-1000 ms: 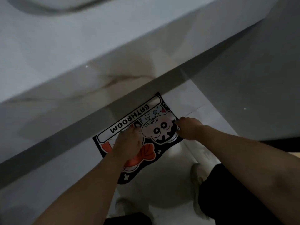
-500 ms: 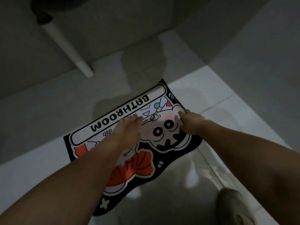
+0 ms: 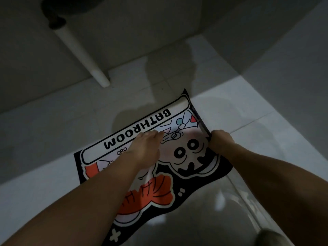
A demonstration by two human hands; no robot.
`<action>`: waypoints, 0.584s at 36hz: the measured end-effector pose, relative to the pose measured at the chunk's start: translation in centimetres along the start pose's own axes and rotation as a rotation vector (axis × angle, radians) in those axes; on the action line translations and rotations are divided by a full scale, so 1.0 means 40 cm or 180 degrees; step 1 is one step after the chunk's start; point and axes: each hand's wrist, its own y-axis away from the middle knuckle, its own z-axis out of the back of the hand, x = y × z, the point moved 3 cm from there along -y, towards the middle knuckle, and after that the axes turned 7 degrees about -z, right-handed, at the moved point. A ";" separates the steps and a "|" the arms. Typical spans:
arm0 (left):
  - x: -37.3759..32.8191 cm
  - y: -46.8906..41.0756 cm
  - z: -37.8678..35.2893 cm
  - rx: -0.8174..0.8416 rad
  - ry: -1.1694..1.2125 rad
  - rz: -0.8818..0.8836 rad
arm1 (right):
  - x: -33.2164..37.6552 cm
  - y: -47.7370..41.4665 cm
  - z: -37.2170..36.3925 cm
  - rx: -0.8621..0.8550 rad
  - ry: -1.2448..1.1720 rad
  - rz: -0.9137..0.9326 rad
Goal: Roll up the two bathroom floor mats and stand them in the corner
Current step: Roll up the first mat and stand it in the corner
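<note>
Black-bordered floor mat (image 3: 179, 167) lies on the pale tiled floor (image 3: 44, 135), set at a slant to the tile joints. Print faces up: a white banner reading BATHROOM, upside down from this view, along the far edge; below it a pale cartoon face with round eyes, and an orange shell-like shape nearer the camera. Only this one mat is in view.

Right edge of the mat is lifted off the floor and curled slightly inward. Right hand (image 3: 220, 141) is clenched around that raised edge, knuckles up, fingers wrapped over the black border; the fingertips are hidden under the fold. Left hand (image 3: 144, 148) lies palm down on the printed face just below the banner, fingers (image 3: 156, 134) extended and together, pressing flat, not gripping anything. Both bare forearms reach in from the bottom of the frame, the left crossing over the orange print.

Near-left corner of the mat runs off the lower edge of the view beneath the left forearm.

Beyond the mat, a white pipe (image 3: 81, 52) slants down to the floor by the wall (image 3: 159, 20), its upper end joined to a dark fitting. Light is dim; shadows fall across the tiles past the banner. Grey rounded shape (image 3: 271, 237) at bottom right, partly cut off; cannot tell what it is.
</note>
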 end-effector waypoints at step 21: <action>-0.052 -0.059 0.173 -0.1232 0.0105 -0.0414 | 0.170 0.326 0.350 -0.1105 0.0915 0.2142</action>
